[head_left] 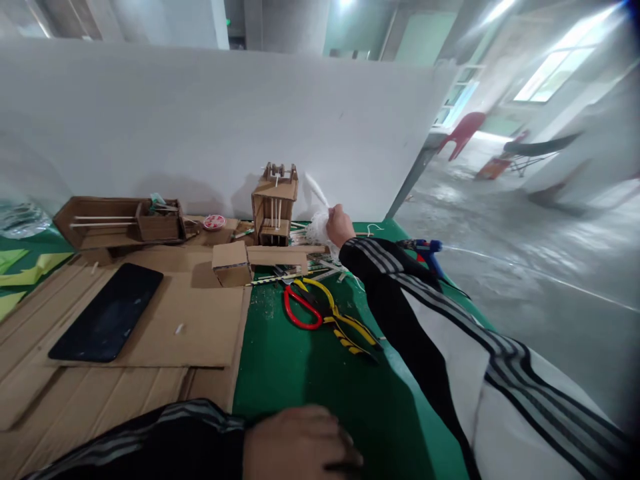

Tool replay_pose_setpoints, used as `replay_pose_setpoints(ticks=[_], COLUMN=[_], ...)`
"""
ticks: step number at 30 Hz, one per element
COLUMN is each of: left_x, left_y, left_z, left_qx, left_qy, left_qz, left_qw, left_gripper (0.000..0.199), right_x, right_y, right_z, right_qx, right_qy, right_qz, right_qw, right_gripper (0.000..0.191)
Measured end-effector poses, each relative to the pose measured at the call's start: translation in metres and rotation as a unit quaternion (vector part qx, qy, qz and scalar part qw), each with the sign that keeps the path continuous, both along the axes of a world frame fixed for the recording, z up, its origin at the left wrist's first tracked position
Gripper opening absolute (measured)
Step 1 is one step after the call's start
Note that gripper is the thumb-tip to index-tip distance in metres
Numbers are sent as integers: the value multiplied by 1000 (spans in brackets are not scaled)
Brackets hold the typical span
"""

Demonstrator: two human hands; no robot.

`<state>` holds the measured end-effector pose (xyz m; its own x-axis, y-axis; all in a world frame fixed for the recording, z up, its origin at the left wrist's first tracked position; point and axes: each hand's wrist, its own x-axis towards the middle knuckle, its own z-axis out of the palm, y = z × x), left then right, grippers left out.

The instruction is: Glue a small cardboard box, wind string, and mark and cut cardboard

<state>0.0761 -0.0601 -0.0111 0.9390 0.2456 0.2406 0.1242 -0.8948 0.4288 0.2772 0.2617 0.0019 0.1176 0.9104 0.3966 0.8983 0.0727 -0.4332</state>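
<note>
At the back of the table my right hand [341, 225] is closed, pinching a thin white strand [317, 189] that sticks up to the left against the white panel. Just below those fingers lies a tangle of white string [317, 231]. Low in the picture, my left hand [300, 443] hovers or rests over the green tabletop [280, 373]; its fingers are blurred and partly cut off. Between the two hands lie red-handled scissors [303, 312] and yellow-and-black pliers [350, 323]. Left of my right hand stands a small cardboard tower [274, 193] with white sticks.
A white panel [200, 120] closes off the back. Flat cardboard [200, 327] bears a black tablet or phone [107, 313]. Behind it are an open cardboard box [105, 230] and a small cardboard block [231, 264]. A blue glue gun [431, 248] lies at the right edge.
</note>
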Motion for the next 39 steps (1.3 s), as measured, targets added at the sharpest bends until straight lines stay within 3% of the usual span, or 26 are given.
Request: replay_pose_setpoints(ticks=[1,3,5,7,9,10,12,16,21,24,28,32,34,37,39], left_x=[-7,-29,-56,-85,-110,-120,-135,-147,-135,-116,-91,-72,-64,-52,-45], left_y=[5,21,43,68,93,105,126,149,140,125,105,90,84,76,73], left_z=[15,45,68,78,74,70,58,41,44,50,55,58,59,58,55], left_qx=[12,36,105,172,177,152,66,-34,33,87,136,162,141,113,112], left_qy=[-6,-23,-45,-58,-42,-23,29,8,-42,-69,-123,-212,-243,-272,-263], left_qz=[33,158,309,463,544,567,555,523,516,479,414,294,231,141,125], left_qw=[999,987,944,868,819,809,828,852,855,871,892,918,932,945,950], left_gripper=[26,22,21,36,69,82,91,77,65,62,73,82,86,88,92], right_x=[-1,-3,-2,0,2,4,7,12,12,5,-10,-18,-17,-15,-15], right_y=[-1,-2,-5,-7,-8,-9,-11,-14,-22,-35,-80,-159,-201,-251,-269], right_z=[-2,-4,-4,-2,1,3,6,9,16,31,65,85,80,60,44], right_qx=[-14,-37,-57,-71,-80,-82,-84,-87,-79,-40,32,14,-97,-205,-211], right_qy=[-18,-54,-91,-127,-158,-170,-190,-206,-186,-157,-103,-22,190,369,448], right_qz=[12,35,55,70,78,79,78,71,64,64,95,194,308,391,413], right_qw=[1000,997,993,987,981,979,975,972,977,985,990,981,927,818,764], right_gripper=[31,31,31,30,29,29,28,29,29,28,28,37,50,85,76])
